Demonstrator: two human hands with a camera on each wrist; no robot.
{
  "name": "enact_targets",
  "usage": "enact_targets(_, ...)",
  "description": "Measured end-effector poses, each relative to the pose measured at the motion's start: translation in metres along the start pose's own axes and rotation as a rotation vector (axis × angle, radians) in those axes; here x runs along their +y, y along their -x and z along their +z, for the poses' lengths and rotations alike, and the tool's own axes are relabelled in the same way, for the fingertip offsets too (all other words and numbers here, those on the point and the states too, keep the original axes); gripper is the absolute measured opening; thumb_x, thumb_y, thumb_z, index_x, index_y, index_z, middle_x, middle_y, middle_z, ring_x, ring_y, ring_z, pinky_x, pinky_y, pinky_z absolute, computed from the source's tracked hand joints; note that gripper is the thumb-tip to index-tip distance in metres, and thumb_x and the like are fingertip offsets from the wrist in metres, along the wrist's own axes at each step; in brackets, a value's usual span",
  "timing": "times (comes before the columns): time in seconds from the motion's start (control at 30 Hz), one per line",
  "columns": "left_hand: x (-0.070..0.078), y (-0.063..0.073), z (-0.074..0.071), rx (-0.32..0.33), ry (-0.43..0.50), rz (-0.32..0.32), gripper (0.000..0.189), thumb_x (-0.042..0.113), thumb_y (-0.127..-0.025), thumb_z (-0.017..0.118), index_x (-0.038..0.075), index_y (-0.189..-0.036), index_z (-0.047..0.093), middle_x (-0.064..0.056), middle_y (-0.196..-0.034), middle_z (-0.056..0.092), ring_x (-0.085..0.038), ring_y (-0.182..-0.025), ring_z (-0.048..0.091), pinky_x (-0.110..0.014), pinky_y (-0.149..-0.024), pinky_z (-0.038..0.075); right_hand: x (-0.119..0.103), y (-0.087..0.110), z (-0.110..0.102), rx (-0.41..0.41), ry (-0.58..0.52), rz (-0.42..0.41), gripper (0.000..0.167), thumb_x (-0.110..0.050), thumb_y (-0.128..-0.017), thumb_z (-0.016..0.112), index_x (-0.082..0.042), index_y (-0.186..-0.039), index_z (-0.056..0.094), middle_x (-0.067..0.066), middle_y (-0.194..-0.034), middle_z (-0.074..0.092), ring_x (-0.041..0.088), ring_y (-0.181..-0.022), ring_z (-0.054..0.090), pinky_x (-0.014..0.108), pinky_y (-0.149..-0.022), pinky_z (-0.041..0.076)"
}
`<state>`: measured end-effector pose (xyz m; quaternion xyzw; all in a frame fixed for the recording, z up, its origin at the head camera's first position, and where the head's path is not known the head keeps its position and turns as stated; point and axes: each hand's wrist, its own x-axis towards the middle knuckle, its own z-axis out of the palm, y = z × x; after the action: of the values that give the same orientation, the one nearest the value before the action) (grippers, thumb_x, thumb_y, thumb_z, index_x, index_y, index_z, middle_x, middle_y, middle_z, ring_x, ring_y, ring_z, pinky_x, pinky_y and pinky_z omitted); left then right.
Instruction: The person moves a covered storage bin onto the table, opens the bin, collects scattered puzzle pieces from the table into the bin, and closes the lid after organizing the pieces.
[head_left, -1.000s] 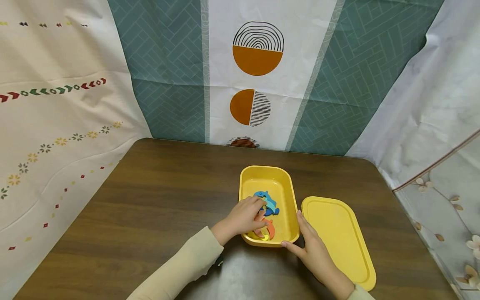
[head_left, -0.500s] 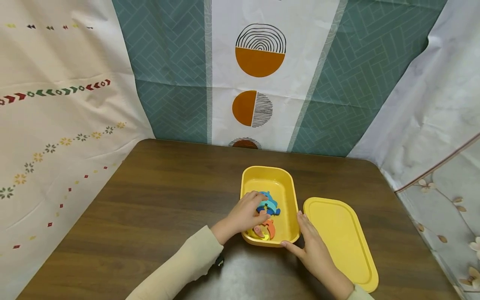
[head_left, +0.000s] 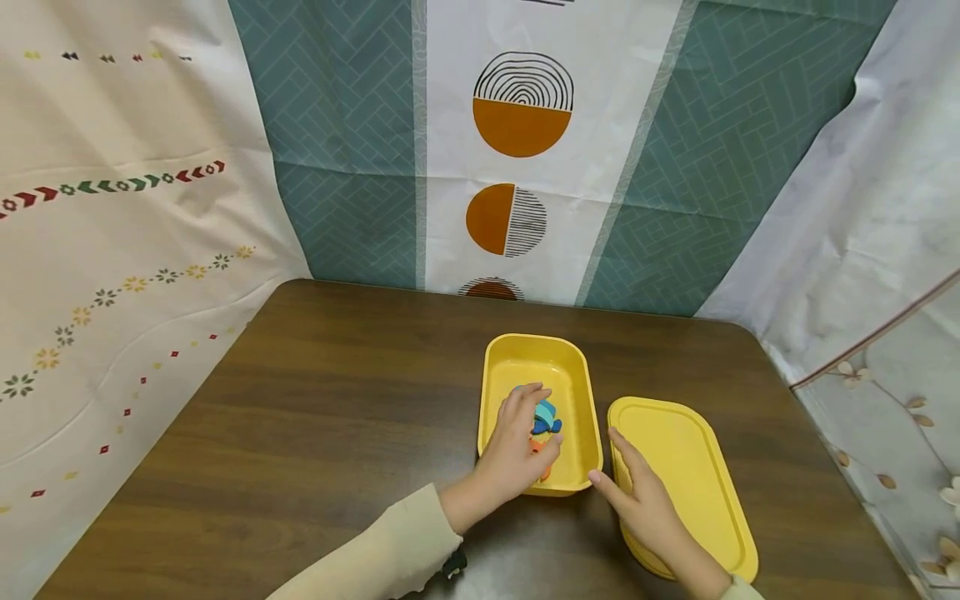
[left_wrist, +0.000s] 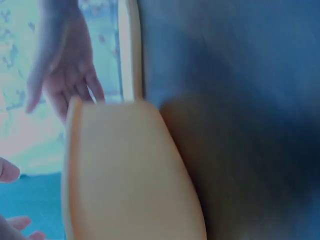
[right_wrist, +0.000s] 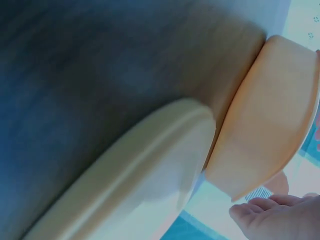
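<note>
A yellow plastic box point(head_left: 572, 454) stands on the brown table. Inside lie small toy pieces: blue and teal ones point(head_left: 545, 417) and an orange one point(head_left: 537, 447), partly covered by my left hand point(head_left: 517, 450). That hand hangs over the box with its thumb and fingers parted and nothing seen between them. To the right of the box is my right hand point(head_left: 647, 500), fingers extended, thumb tip close by the box's near corner. The left wrist view shows the box's outer wall point(left_wrist: 135, 170), with the right hand point(left_wrist: 70, 75) beyond it.
A yellow lid point(head_left: 675, 450) lies flat to the right of the box, partly under the right hand in the head view. Patterned cloths point(head_left: 345, 150) hang behind and beside the table point(head_left: 360, 375). A small black item point(head_left: 453, 563) shows below the left sleeve.
My left hand has shifted right over the pieces, its fingers spreading. My right hand has come off the box rim and moved slightly right.
</note>
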<state>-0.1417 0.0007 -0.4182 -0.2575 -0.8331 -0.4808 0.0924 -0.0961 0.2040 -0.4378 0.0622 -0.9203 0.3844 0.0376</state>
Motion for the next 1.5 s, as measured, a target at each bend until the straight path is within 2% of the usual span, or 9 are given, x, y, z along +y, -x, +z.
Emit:
enact_targets(0.13,0.008,0.008,0.008,-0.057,0.014,0.002,0.056,0.016,-0.088,0.063,0.002,-0.137,0.039,-0.015,-0.143,0.036,-0.029,-0.133,0.036,-0.048,-0.104,0.038,0.005,0.001,-0.008,-0.015,0.012,0.034,0.067,-0.031,-0.096,0.055,0.005,-0.146,0.028,0.030,-0.147,0.031,0.052,-0.133,0.029,0.068,-0.100,0.029)
enact_targets(0.43,0.025,0.016,0.021,-0.337,-0.022,0.042,0.070,0.028,-0.092,0.058,0.001,-0.147,0.022,-0.014,-0.150,0.029,-0.024,-0.139,0.030,-0.042,-0.109,0.034,0.019,0.003,-0.030,-0.069,0.045,0.083,0.067,-0.034,-0.098,0.050,0.007,-0.145,0.026,0.035,-0.147,0.027,0.059,-0.129,0.027,0.073,-0.094,0.029)
enact_targets(0.63,0.032,0.023,0.040,-0.425,-0.050,0.095,0.076,0.036,-0.091,0.058,0.002,-0.147,0.020,-0.015,-0.149,0.030,-0.022,-0.138,0.031,-0.036,-0.108,0.036,0.031,0.002,-0.044,-0.122,-0.051,0.149,0.068,-0.033,-0.099,0.049,0.011,-0.143,0.022,0.038,-0.147,0.022,0.061,-0.130,0.020,0.071,-0.099,0.025)
enact_targets(0.73,0.033,0.027,0.048,-0.458,-0.061,0.129,0.078,0.038,-0.091,0.058,0.001,-0.147,0.019,-0.016,-0.148,0.030,-0.021,-0.138,0.031,-0.033,-0.107,0.037,0.036,0.002,-0.049,-0.128,-0.052,0.169,0.070,-0.033,-0.098,0.050,0.014,-0.142,0.022,0.039,-0.146,0.021,0.061,-0.131,0.018,0.071,-0.099,0.024)
enact_targets(0.83,0.035,0.028,0.054,-0.493,-0.073,0.123,0.080,0.039,-0.091,0.058,-0.001,-0.147,0.018,-0.017,-0.149,0.029,-0.022,-0.138,0.031,-0.032,-0.106,0.038,0.041,0.003,-0.053,-0.133,-0.017,0.196,0.072,-0.034,-0.098,0.049,0.015,-0.142,0.021,0.042,-0.145,0.019,0.063,-0.129,0.019,0.072,-0.097,0.026)
enact_targets(1.03,0.044,0.029,0.065,-0.599,-0.232,0.064,0.092,0.053,-0.087,0.058,-0.001,-0.149,0.016,-0.014,-0.154,0.022,-0.021,-0.142,0.026,-0.029,-0.106,0.037,0.049,0.003,-0.060,-0.176,0.068,0.294,0.077,-0.042,-0.098,0.045,0.012,-0.145,0.016,0.042,-0.146,0.015,0.065,-0.127,0.020,0.074,-0.093,0.029)
enact_targets(1.17,0.047,0.030,0.075,-0.611,-0.281,0.004,0.095,0.056,-0.086,0.058,0.001,-0.150,0.016,-0.012,-0.156,0.020,-0.021,-0.143,0.024,-0.030,-0.104,0.039,0.055,0.003,-0.064,-0.199,0.092,0.363,0.080,-0.045,-0.098,0.045,0.012,-0.145,0.014,0.041,-0.147,0.012,0.064,-0.128,0.018,0.073,-0.095,0.027)
enact_targets(1.3,0.045,0.028,0.084,-0.582,-0.221,-0.090,0.093,0.054,-0.085,0.060,0.001,-0.150,0.017,-0.014,-0.155,0.021,-0.025,-0.142,0.026,-0.031,-0.102,0.041,0.065,0.004,-0.070,-0.207,0.103,0.424,0.084,-0.049,-0.097,0.044,0.012,-0.146,0.011,0.042,-0.146,0.009,0.064,-0.129,0.013,0.073,-0.098,0.022)
enact_targets(1.5,0.047,0.022,0.100,-0.524,-0.060,-0.252,0.089,0.047,-0.085,0.062,0.001,-0.148,0.019,-0.014,-0.153,0.024,-0.025,-0.140,0.028,-0.030,-0.104,0.039,0.084,0.011,-0.083,-0.231,0.147,0.482,0.090,-0.052,-0.097,0.040,0.017,-0.143,0.006,0.047,-0.142,0.007,0.067,-0.126,0.015,0.073,-0.096,0.025)
